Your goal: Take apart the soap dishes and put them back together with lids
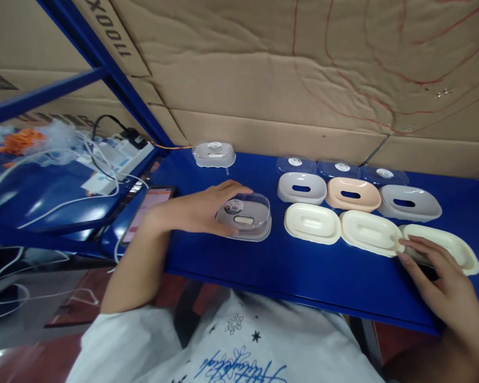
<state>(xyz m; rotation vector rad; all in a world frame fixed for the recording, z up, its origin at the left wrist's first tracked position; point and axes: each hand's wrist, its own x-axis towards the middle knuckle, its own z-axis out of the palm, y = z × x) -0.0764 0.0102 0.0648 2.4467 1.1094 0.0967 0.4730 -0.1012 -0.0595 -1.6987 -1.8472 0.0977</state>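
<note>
My left hand (pixel 209 210) is curved around the left end of a lidded soap box (pixel 255 215). Its thumb is on the near side and its fingers on the far side; the box has a clear lid with a round label. At the right, my right hand (pixel 437 274) has thumb and fingers at the left end of a cream soap box tray (pixel 461 247), partly covering it. Beside its fingertips lies a second cream tray (pixel 371 232), and left of that a third cream tray (pixel 312 223).
Behind the trays sit a grey insert (pixel 302 198), a peach insert (pixel 353 205) and another grey insert (pixel 411 214), with clear lids (pixel 339 170) behind. Another lidded box (pixel 214 154) stands at the back. A phone (pixel 149 210), cables and a power strip (pixel 120 165) lie left.
</note>
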